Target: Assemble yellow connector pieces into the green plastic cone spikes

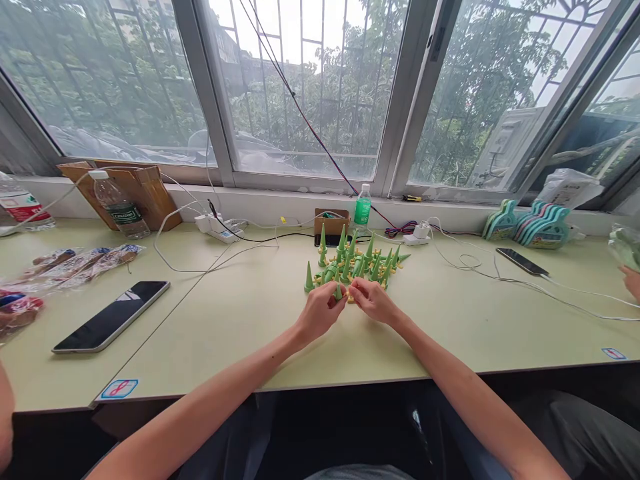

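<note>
Many green cones with yellow parts stand and lie in a cluster on the pale green table. At the cluster's near edge, my left hand is closed around a green cone, whose tip shows between the fingers. Close beside it on the right, my right hand has its fingers pinched on a small yellow part, partly hidden by the fingertips. The two hands nearly meet.
Phones lie left and right. A green bottle and small cardboard box stand behind the cones. White cables cross the table. Teal plastic pieces stand back right. Another person's hand shows far right.
</note>
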{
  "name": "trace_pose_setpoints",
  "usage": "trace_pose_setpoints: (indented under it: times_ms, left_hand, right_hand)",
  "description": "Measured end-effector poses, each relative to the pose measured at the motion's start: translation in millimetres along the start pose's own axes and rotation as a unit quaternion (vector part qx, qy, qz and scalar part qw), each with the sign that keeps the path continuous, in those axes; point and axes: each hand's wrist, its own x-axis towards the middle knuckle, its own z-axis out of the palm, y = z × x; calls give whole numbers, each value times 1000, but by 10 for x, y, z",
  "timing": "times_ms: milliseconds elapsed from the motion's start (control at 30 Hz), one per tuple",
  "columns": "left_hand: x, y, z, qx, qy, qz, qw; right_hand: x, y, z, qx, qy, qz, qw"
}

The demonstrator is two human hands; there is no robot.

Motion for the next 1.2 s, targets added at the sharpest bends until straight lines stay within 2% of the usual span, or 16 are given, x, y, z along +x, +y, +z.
trace_pose_setpoints:
  times_ms: [100,267,500,667,933,1200]
  left_hand:
    - [-13,-18,6,16,-13,7,1000]
    - [-17,-14,5,25,-27,21,999]
    - [3,5,-16,6,2,-6,1000]
    - [9,10,-27,-4,11,-10,1000]
    - [-12,-45,10,24,-7,17,1000]
    - [3,-7,-15,18,6,10,1000]
  right_hand:
    - [6,16,2,-33,11,-4,999]
    - [17,13,11,-34,-5,3,999]
    - [7,7,2,-5,23,23,999]
    - [-5,-23,-9,34,-8,6,999]
    - [15,8,3,-34,-1,-5,999]
    - [16,3,2,-13,23,22,999]
